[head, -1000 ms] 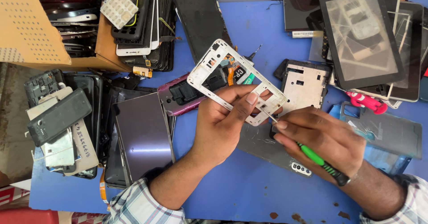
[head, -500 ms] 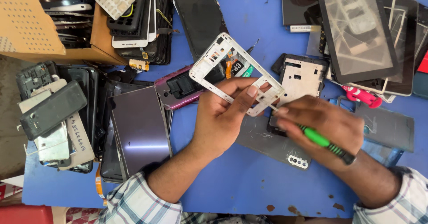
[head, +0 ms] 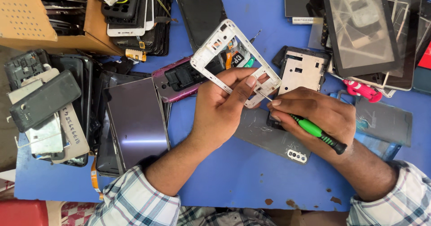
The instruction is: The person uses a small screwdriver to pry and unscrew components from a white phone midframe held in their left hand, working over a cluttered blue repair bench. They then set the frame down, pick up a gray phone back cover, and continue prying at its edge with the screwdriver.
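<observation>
My left hand (head: 223,105) grips a white plastic phone mid-frame (head: 214,47) by its lower right end and holds it tilted above the blue table (head: 224,181). My right hand (head: 312,118) is closed around a screwdriver with a green and black handle (head: 319,134). Its thin metal tip touches the frame's lower corner, right beside my left thumb. Under my right hand lies a grey phone back cover (head: 269,138) with a camera cutout. A white metal phone chassis (head: 301,71) lies just behind my right hand.
Stacked phones and screens (head: 67,109) crowd the left side, with a dark glass panel (head: 137,120) near my left forearm. A cardboard box (head: 54,26) of phone parts sits at the back left. Tablets and touch panels (head: 363,28) lie at the back right, a pink tool (head: 361,90) below them.
My hands and the white frame have hardly moved on the table. The screwdriver tip stays at the frame's lower corner, and the view has shifted slightly.
</observation>
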{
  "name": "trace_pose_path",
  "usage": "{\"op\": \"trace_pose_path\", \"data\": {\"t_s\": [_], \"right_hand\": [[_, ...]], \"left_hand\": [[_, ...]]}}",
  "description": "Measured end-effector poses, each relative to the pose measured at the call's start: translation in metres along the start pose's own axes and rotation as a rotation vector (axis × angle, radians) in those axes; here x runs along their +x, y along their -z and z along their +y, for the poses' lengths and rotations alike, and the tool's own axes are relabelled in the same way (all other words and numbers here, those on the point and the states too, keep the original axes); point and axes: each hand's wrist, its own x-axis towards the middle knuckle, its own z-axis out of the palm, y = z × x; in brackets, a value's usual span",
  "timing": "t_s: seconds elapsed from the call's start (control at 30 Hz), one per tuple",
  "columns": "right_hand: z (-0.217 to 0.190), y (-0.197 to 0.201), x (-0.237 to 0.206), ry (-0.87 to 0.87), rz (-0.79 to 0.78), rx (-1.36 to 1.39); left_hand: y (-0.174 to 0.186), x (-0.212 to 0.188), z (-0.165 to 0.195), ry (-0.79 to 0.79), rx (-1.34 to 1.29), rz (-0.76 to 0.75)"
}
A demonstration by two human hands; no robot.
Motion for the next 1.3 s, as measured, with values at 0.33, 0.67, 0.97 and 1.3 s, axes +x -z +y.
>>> {"op": "trace_pose_path", "data": {"t_s": [0.33,0.67,0.97,1.3], "right_hand": [[0.001,0.004,0.002,0.044,-0.021,-0.13],[-0.007,0.002,0.001,0.005,-0.061,-0.154],[0.011,0.019,-0.023,-0.277,0.115,0.319],[0.001,0.006,-0.002,-0.224,0.251,0.181]], "left_hand": [[-0.003,0.001,0.001,-0.067,0.307,0.04],[-0.006,0.0,0.006,-0.195,0.424,0.072],[-0.009,-0.003,0.012,-0.055,0.256,0.083],[-0.01,-0.002,0.01,0.072,0.11,-0.026]]}}
